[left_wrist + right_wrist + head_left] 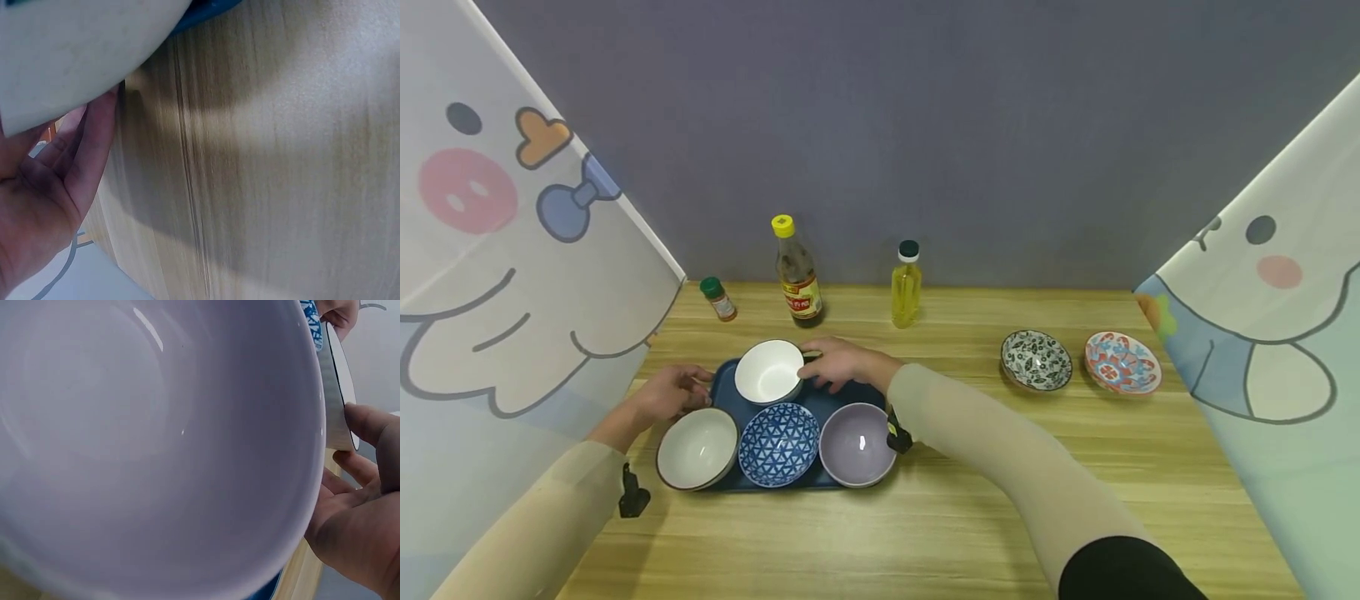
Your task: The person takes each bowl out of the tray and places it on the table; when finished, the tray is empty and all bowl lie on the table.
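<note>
My right hand (838, 364) holds the small white bowl (769, 372) by its right side, thumb at the rim and forefinger low against the outer wall. This bowl is at the back left of a dark blue tray (831, 400). My left hand (673, 393) is at the tray's left edge, just behind a cream bowl (697, 448); its fingers look fairly straight in the left wrist view, tips hidden behind that bowl. Along the tray's front stand the cream bowl, a blue-and-white patterned bowl (778, 445) and a lilac bowl (858, 445). The lilac bowl fills much of the right wrist view.
Behind the tray stand a green-capped spice jar (718, 298), a yellow-capped sauce bottle (800, 279) and an oil bottle (906, 287). To the right are a black floral bowl (1036, 361) and a red-and-blue patterned bowl (1122, 363). A grey wall (1000, 142) borders the wooden table.
</note>
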Demonstrator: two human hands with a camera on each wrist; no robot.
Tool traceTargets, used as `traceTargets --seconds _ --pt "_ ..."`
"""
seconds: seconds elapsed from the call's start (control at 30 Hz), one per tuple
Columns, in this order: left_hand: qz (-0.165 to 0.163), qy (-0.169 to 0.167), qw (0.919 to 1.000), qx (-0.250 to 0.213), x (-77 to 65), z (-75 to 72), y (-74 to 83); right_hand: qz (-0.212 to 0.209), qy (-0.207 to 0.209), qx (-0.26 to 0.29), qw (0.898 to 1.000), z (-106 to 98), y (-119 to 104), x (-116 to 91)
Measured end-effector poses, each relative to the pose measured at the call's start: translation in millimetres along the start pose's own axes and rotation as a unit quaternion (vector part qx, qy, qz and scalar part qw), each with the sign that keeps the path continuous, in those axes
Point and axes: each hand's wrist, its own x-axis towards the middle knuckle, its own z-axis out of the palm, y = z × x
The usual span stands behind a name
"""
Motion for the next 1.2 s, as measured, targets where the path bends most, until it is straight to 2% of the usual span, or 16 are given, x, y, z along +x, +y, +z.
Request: traceTargets --seconds 0.33,0.67,0.83,1.1,1.2 --pt "0.003 0.002 1.0000 -0.003 -3.0 0.2 -0.8 -0.016 0.026 -0.009 0.999 10.2 -9.7 0.3" --pt "-0.004 -0.003 1.0000 -0.009 -3.0 -0.2 -0.2 -0.020 0.041 0.020 0.999 20.6 -9.0 7.5" --pt "0.001 0.002 1.0000 -0.007 -4.0 0.1 0.8 -0.015 0.028 0.018 0.999 20.9 -7.9 9.0" --pt "0.005 0.009 1.0000 0.000 -4.6 2.4 4.0 0.009 0.016 0.086 0.996 22.8 -10.1 4.5" --pt "0.008 0.007 0.9999 0.002 -4.3 1.5 4.3 0.016 0.019 0.096 0.995 21.8 -10.3 3.6"
